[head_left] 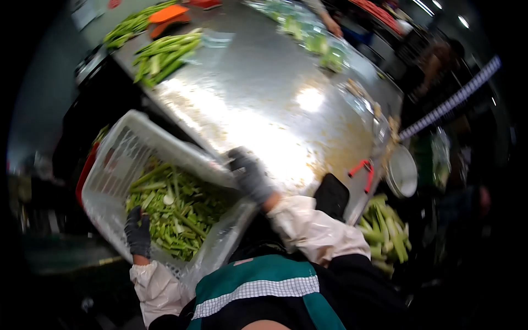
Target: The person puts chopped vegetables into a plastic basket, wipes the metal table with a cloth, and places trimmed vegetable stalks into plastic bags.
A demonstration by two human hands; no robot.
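White slatted basket (104,179) beside the edge of a metal table (247,71), close in front of the person. It is lined with a clear plastic sheet (220,228), and a loose heap of cut green pieces (179,212), short chunks mixed with longer strips, lies inside.

The left hand (137,234), in a dark grey glove, is at the basket's left side, beside the heap; whether its fingers press together or pinch the wall cannot be told. The right hand (250,179), similarly gloved, is blurred near the basket's opposite side and the table edge; its finger state, and any contact, cannot be told.

Handling, as judged: the basket walls are probably stiff and the load moderately heavy; the liner is likely soft and slippery, the pieces light, crisp and easily spilled. The firm rim at two opposite sides offers the best hold, the liner alone a poor one.

Other containers: a red container (85,176) shows partly behind the basket; a white bucket (402,171), contents unclear, stands beyond the table's right side; clear bags (316,41) holding green vegetables line the table's far edge.
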